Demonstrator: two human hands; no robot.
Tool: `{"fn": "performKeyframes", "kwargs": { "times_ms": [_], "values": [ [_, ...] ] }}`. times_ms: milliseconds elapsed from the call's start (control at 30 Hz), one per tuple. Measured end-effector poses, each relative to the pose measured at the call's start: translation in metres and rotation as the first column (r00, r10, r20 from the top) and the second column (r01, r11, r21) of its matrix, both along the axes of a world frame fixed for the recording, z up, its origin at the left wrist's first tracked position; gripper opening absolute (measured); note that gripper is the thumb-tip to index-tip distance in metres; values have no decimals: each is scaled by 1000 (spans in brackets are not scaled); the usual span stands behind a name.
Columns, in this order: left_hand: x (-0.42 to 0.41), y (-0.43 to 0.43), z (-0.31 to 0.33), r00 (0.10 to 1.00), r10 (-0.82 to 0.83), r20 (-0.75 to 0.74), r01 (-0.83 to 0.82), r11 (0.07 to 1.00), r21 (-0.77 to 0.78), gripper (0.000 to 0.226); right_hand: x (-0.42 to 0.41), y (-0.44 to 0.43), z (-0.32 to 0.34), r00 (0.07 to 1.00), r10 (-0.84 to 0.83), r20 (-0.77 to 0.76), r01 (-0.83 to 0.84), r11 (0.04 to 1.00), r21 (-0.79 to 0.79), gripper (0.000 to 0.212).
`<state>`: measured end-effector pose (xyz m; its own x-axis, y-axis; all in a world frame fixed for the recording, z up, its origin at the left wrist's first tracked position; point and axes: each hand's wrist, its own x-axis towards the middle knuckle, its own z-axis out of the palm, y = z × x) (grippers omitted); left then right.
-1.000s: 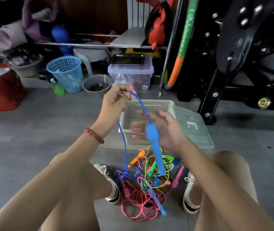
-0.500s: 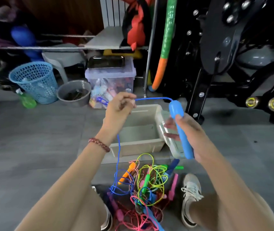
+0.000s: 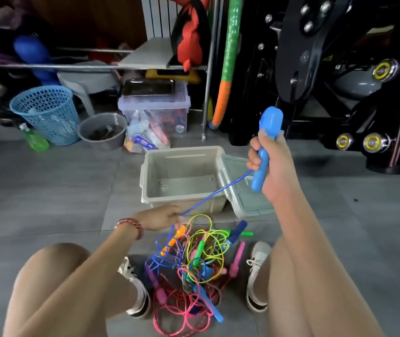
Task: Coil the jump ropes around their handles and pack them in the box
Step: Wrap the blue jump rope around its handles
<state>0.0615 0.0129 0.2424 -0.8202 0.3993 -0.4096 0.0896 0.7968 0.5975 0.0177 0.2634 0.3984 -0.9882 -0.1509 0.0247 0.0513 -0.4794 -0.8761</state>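
- The right hand [image 3: 270, 164] is raised over the far right of the scene, its fingers curled round a blue handle [image 3: 262, 159] and the thumb pressed against its upper part.
- The handle stands nearly upright in that grip. Its long axis leans a little, with the fat rounded end up and to the right and the slim end down and to the left.
- It is smooth light-blue plastic, and both ends stick out of the fist.
- A thin blue cord [image 3: 216, 192] leaves the handle near its lower end and runs in a straight, taut line down and to the left.
- The left hand [image 3: 162, 216] is low, just in front of the box, and pinches that cord at the fingertips. A red beaded bracelet [image 3: 130, 224] sits on its wrist.
- From the pinch the cord drops into the pile of jump ropes [image 3: 194, 259] on the floor [image 3: 48, 190], between the person's two shoes.
- The pile is a loose tangle of yellow-green, pink and blue cords, with orange, green, pink and blue handles pointing every way.
- The beige box [image 3: 184, 164] sits open on the floor just beyond the pile, and the taut cord crosses over its near right corner.
- Its lid [image 3: 245, 198] lies on the floor against its right side, below the raised hand.
- Farther back there are a blue basket [image 3: 48, 113], a grey bowl [image 3: 102, 130] and a clear storage tub [image 3: 155, 110].
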Motion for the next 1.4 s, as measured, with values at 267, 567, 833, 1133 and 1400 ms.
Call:
{"fn": "performKeyframes", "kwargs": {
  "times_ms": [267, 567, 833, 1133, 1400],
  "values": [
    [37, -35, 49, 857, 482, -182, -402, 847, 349, 28, 18, 0, -10, 990, -30, -135, 96, 852, 515, 13],
    [66, 24, 115, 804, 508, -309, -233, 747, 623, 21, 82, -43, -30, 833, 473, -285, -93, 630, 771, 40],
    [59, 33, 105, 854, 492, -170, -238, 659, 714, 27, 63, -31, -39, 806, 591, -34, -264, 410, 873, 22],
    [50, 40, 95, 885, 452, -109, -226, 623, 749, 29, 67, -26, -32, 758, 638, 138, -551, 513, 658, 14],
    [40, 35, 68, 949, 305, -85, -176, 731, 660, 34, 65, -18, -21, 921, 390, -23, -352, 854, 384, 20]
  ]
}}
